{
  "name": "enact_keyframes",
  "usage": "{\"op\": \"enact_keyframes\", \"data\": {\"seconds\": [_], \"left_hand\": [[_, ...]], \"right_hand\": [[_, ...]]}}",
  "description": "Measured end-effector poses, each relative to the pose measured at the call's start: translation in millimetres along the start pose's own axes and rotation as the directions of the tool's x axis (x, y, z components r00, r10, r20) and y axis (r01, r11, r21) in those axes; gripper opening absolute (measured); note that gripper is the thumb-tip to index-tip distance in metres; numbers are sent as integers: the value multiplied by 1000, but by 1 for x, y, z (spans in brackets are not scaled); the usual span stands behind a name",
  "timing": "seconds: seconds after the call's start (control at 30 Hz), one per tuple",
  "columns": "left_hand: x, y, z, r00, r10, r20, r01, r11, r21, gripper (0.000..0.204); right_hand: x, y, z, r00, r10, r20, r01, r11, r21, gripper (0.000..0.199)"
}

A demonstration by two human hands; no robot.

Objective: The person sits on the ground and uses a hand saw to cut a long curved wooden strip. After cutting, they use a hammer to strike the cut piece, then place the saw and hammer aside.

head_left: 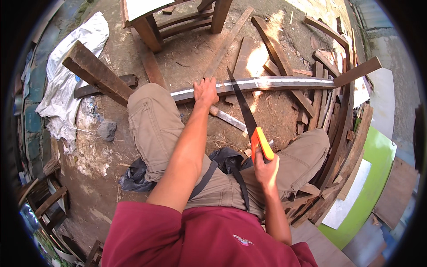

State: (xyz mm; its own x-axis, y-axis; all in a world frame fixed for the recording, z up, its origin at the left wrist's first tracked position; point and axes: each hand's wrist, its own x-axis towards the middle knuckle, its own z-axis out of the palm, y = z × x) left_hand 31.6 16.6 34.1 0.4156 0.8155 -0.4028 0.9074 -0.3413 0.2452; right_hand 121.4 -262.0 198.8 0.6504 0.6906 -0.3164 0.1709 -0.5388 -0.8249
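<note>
My right hand [266, 167] is closed round the orange handle of a handsaw [244, 109]. Its dark blade slants up and to the left, the tip near the far side of a long wooden rail [275, 83] with a white strip along its top. Whether the teeth touch the wood, I cannot tell. Left of the blade, my left hand [206, 92] grips the rail, fingers bent over its far edge. Below the rail, just right of that hand, lies a wooden-handled blade [229, 119] on the ground.
Wooden posts [95, 71] stand at both rail ends. Beyond is a wooden stool-like frame [178, 22]. Loose boards [272, 44] litter the ground, with stacked timber [344, 120] on the right. A white sack [73, 66], a stone [106, 130] and a green panel [369, 178] lie around me.
</note>
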Motion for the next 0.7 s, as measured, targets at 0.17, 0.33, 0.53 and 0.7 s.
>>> {"op": "enact_keyframes", "data": {"seconds": [0.17,0.33,0.53,0.7], "left_hand": [[-2,-6,8,1000,19,-22,-18,999,39,55],[-6,-2,11,1000,6,4,-6,999,47,57],[-3,-5,2,1000,11,11,-11,999,30,56],[2,1,1,1000,8,-17,-8,999,33,55]], "right_hand": [[-5,1,8,999,-41,33,42,999,-26,20],[-4,-1,14,1000,0,12,-1,1000,29,20],[-20,-1,7,998,-50,28,51,997,-55,14],[16,-1,19,999,-13,-35,15,999,39,21]]}}
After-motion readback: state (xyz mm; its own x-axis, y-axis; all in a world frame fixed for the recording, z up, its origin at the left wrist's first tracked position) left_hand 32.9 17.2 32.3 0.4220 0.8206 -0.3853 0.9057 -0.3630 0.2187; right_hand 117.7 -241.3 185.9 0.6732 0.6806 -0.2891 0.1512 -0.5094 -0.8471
